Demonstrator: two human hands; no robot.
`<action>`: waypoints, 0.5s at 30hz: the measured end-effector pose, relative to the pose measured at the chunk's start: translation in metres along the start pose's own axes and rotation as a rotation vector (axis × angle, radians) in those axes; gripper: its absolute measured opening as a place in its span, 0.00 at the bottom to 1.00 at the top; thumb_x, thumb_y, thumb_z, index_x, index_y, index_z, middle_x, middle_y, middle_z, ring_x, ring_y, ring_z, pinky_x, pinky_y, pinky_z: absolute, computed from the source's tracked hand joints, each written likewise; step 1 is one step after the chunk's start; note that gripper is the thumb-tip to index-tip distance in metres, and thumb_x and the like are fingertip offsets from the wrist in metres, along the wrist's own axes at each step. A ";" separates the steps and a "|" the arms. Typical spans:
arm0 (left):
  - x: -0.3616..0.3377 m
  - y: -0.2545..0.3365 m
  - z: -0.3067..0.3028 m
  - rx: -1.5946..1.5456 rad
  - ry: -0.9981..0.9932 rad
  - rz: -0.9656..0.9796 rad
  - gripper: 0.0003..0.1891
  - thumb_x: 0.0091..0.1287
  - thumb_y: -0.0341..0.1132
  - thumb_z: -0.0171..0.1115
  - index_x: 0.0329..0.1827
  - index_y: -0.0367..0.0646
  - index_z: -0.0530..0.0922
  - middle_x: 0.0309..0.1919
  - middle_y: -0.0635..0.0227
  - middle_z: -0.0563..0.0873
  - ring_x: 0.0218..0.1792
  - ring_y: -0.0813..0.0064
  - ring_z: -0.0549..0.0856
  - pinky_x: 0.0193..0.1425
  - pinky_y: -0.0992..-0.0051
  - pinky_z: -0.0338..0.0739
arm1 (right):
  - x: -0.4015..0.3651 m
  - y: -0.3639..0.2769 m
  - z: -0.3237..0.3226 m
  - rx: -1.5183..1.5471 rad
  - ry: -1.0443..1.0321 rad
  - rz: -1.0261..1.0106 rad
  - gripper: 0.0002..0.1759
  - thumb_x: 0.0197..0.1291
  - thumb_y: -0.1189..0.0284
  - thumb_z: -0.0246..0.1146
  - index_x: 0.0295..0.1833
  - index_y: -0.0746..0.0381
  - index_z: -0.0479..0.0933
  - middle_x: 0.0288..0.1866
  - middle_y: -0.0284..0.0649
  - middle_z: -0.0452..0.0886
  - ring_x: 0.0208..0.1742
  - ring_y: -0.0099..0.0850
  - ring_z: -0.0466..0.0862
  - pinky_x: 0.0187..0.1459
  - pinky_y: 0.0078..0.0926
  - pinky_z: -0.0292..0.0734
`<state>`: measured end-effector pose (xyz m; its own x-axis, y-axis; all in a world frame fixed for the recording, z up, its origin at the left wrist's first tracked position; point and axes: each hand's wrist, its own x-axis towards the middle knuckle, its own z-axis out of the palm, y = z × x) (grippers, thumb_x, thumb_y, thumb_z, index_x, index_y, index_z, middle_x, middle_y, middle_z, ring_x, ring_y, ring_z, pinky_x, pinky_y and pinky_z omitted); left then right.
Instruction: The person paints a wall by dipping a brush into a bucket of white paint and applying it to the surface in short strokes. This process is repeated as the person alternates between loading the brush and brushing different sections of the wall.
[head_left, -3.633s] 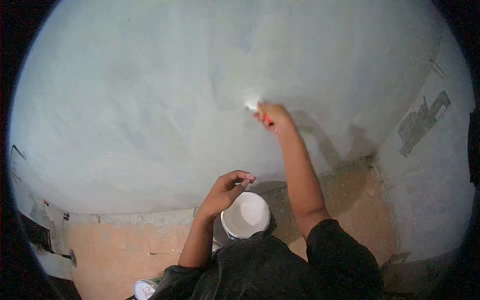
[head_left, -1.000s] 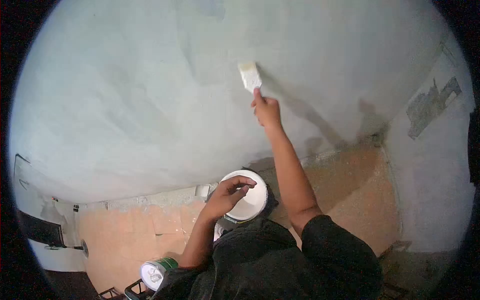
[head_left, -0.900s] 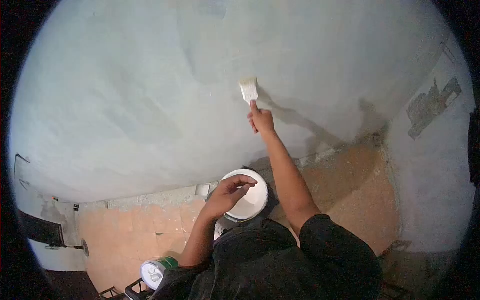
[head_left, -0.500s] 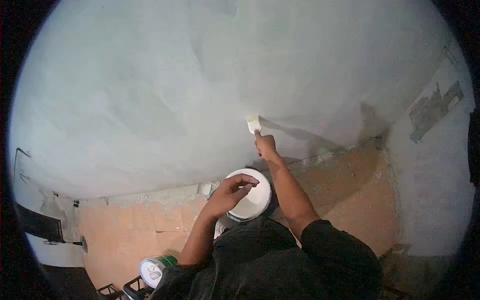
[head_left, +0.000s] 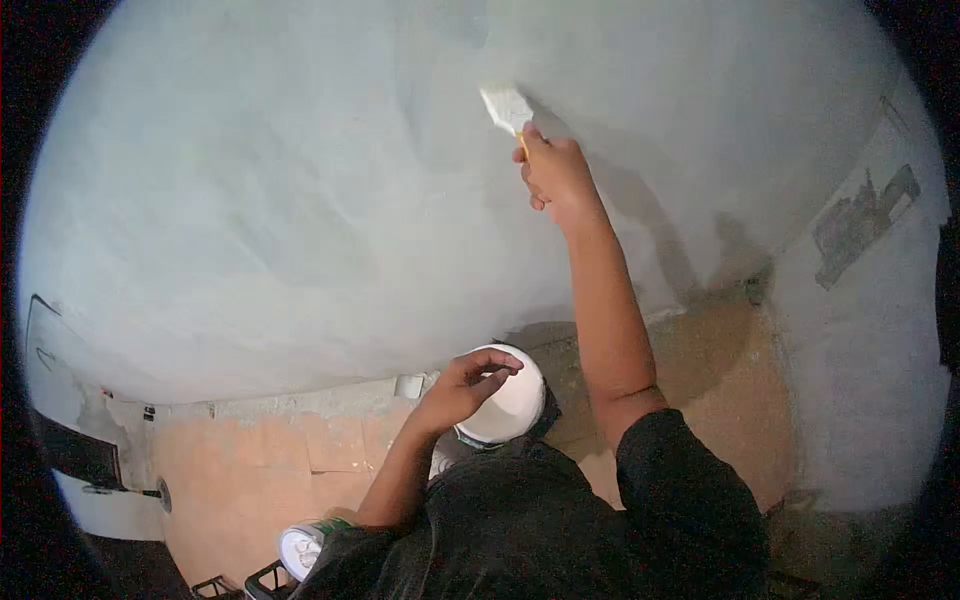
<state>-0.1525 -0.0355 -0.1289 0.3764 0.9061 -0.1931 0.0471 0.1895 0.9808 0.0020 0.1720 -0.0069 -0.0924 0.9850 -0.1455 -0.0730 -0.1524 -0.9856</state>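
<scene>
Clasped paintbrush (head_left: 505,105) in closed right hand (head_left: 555,172) against wall (head_left: 300,200); hovered left hand (head_left: 465,385), half-curled and empty, over paint bucket (head_left: 518,408); likely risked drips down wrist from upturned bristles.

brush (head_left: 506,106) handle mostly inside right hand (head_left: 556,172), bucket (head_left: 518,408) partly behind left hand (head_left: 465,385)

Green-banded can (head_left: 300,548) on orange floor (head_left: 250,470); dark patch (head_left: 865,225) far right

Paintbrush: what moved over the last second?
The right hand, gripping the paintbrush, swept it down the wall, then back up, ending higher than before. The left hand stayed curled over the white bucket.
</scene>
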 end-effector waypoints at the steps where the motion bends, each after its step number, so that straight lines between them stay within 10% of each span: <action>1: 0.000 -0.002 0.000 -0.009 0.001 -0.003 0.10 0.73 0.29 0.56 0.53 0.38 0.81 0.48 0.67 0.84 0.52 0.76 0.80 0.60 0.73 0.73 | -0.002 -0.001 0.001 -0.054 0.029 -0.117 0.26 0.72 0.52 0.52 0.30 0.64 0.72 0.14 0.29 0.62 0.11 0.20 0.58 0.14 0.25 0.56; 15: -0.016 0.041 -0.009 -0.013 0.058 0.161 0.10 0.71 0.24 0.54 0.52 0.40 0.79 0.49 0.68 0.84 0.55 0.74 0.80 0.58 0.71 0.74 | -0.005 0.171 0.016 -0.280 -0.043 0.238 0.32 0.72 0.47 0.49 0.30 0.66 0.76 0.14 0.33 0.69 0.08 0.25 0.66 0.11 0.28 0.63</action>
<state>-0.1651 -0.0383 -0.0862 0.3242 0.9453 -0.0350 -0.0213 0.0442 0.9988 -0.0261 0.1398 -0.1731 -0.1161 0.9194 -0.3757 0.2301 -0.3431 -0.9107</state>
